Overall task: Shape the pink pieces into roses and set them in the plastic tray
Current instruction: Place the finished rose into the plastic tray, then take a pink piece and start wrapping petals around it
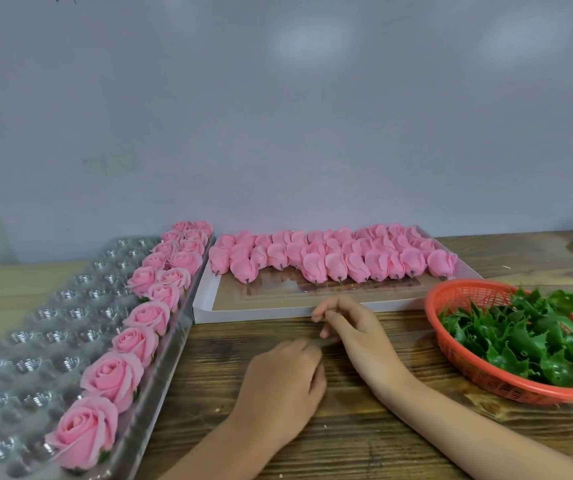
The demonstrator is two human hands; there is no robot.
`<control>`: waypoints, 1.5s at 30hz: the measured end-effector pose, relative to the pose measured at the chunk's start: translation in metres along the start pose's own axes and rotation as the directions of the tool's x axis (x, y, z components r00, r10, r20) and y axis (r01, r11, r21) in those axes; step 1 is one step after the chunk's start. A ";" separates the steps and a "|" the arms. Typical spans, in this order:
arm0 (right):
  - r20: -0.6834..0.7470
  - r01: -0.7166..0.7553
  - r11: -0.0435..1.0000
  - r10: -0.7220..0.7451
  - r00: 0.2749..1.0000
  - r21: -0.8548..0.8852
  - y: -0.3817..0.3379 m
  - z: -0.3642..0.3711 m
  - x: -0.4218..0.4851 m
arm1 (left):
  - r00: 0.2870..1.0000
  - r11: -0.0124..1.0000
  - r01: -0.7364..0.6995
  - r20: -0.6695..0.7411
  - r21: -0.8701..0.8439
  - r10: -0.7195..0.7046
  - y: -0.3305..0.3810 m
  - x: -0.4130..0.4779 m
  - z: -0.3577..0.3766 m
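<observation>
Several finished pink roses (113, 374) fill the right-hand columns of the clear plastic tray (35, 341) on my left. Unshaped pink pieces (333, 259) lie in rows at the back of a flat white box (278, 311) ahead of me. My left hand (283, 386) rests on the table, fingers curled loosely, and holds nothing that I can see. My right hand (347, 323) hovers just in front of the box's near edge, its fingers slightly bent and apart, empty.
An orange plastic basket (465, 355) of green leaf-shaped sepals (527, 341) stands at the right. The wooden table (364, 427) meets a grey wall behind. Some brown paper or cardboard shows at the far right edge.
</observation>
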State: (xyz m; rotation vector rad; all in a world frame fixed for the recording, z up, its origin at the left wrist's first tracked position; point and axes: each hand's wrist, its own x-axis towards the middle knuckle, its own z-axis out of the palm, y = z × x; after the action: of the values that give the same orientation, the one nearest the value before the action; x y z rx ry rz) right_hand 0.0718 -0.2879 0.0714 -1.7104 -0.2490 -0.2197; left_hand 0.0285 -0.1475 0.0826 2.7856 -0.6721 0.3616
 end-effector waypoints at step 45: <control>-0.046 -0.076 0.092 0.293 0.955 -0.993 -0.003 -0.196 0.126 | 0.996 0.994 -0.090 0.021 -0.069 0.091 -0.014 0.005 0.004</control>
State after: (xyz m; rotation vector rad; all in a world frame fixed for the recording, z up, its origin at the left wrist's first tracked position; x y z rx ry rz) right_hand 0.1911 -0.4760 0.1405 -3.1826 0.0806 -0.0033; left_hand 0.0397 -0.1387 0.0777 2.7059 -0.8030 0.3168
